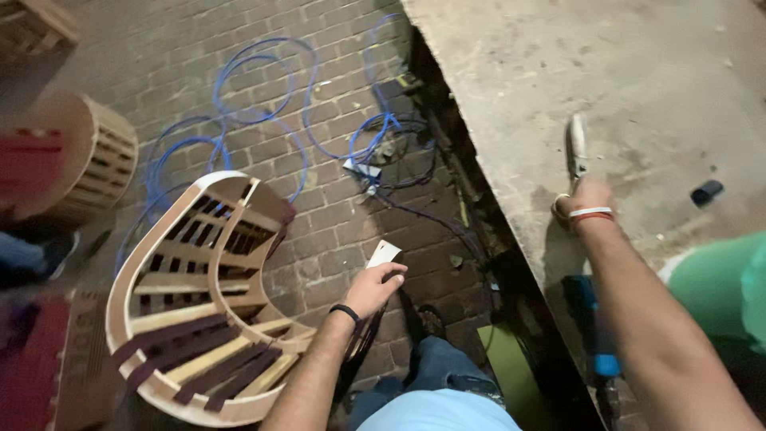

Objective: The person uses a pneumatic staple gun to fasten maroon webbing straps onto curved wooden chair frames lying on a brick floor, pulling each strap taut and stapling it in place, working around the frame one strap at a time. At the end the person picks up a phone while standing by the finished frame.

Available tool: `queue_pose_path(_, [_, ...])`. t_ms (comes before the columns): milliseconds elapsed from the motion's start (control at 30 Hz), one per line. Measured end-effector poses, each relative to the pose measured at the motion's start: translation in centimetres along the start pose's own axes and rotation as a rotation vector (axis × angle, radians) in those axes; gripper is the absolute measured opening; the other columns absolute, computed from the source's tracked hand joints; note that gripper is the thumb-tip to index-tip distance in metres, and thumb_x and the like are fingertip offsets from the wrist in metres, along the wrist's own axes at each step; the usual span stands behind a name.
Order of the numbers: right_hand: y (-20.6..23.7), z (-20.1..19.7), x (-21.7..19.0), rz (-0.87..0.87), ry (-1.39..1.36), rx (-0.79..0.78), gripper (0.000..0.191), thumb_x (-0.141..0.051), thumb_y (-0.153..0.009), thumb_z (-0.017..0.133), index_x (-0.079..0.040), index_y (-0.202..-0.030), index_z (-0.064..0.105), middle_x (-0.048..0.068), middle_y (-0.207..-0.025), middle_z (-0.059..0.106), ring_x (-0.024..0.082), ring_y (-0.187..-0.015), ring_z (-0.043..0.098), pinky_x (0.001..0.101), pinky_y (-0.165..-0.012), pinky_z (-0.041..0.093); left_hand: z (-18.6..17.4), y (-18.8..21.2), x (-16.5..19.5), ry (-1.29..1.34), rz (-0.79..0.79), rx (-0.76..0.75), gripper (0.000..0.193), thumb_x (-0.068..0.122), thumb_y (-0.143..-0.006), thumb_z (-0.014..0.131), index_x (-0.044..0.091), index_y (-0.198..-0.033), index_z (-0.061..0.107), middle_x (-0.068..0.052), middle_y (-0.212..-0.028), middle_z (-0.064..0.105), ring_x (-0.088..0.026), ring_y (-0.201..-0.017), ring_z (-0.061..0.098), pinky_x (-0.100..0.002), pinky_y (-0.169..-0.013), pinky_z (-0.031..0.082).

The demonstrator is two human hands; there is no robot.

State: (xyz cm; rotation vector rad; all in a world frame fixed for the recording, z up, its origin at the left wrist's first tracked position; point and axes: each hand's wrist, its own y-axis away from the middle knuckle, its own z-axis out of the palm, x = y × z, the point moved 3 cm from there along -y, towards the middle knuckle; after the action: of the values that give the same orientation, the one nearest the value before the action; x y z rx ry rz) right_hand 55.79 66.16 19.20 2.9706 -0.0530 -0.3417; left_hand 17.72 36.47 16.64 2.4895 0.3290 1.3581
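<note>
My left hand (373, 287) holds a small white card-like piece (384, 254) above the brick floor, just right of a curved wooden chair frame (199, 303) with dark webbing straps. On the dusty workbench (638, 80), my right hand (586, 199) grips a pair of scissors or shears (576, 144) whose blades point away from me. That wrist wears white and red bands, and a black band is on the left wrist.
Blue hose (263, 96) and dark cables (399, 160) loop over the brick floor. Another round wooden frame (88, 160) stands at the left. A blue power tool (594, 335) hangs by the bench edge. A small dark object (706, 191) lies on the bench.
</note>
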Motion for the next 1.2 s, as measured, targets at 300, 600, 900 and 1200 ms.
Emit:
queue_pose_path(300, [0.0,5.4,-3.4,0.479,-1.795,-0.065,0.034,-0.026,-0.085,0.071,-0.005,-0.111,0.065,0.009,-0.080,0.073,0.028,-0.073,0.068,0.0407,-0.067,0.060,-2.0,2.7,-6.8,0.228,-0.139,0.166,0.030,0.026,-0.093,0.064,0.011,-0.118,0.074,-0.012,-0.111,0.078,-0.024,-0.105,0.074,-0.036,-0.094,0.054])
queue_pose_path(600, [13.0,15.0,-18.7,0.102,-1.574,-0.643,0.036,-0.043,-0.107,0.072,-0.015,-0.088,0.060,0.002,-0.075,0.058,0.014,-0.064,0.055,0.0277,-0.057,0.044,-7.2,12.0,-15.2,0.157,-0.375,0.377,0.034,0.027,-0.094,0.065,0.010,-0.122,0.072,-0.013,-0.113,0.076,-0.024,-0.107,0.072,-0.036,-0.094,0.055])
queue_pose_path(900, [34.5,22.5,-39.1,-0.655,-0.624,-1.217,0.040,-0.043,-0.088,0.076,-0.002,-0.087,0.074,0.004,-0.063,0.063,0.013,-0.052,0.057,0.0294,-0.046,0.046,-14.8,26.9,-30.7,0.299,-0.635,0.798,0.034,0.018,-0.090,0.070,0.008,-0.123,0.070,-0.011,-0.117,0.076,-0.024,-0.111,0.073,-0.037,-0.098,0.056])
queue_pose_path(1200, [55.3,38.0,-48.0,0.056,-0.778,-1.849,0.048,-0.057,-0.090,0.067,-0.011,-0.079,0.060,-0.001,-0.055,0.047,0.014,-0.041,0.044,0.0268,-0.039,0.032,-25.5,36.1,-44.1,-0.030,-0.724,0.839,0.042,0.002,-0.082,0.065,0.010,-0.123,0.064,-0.014,-0.134,0.062,-0.037,-0.127,0.056,-0.045,-0.106,0.047])
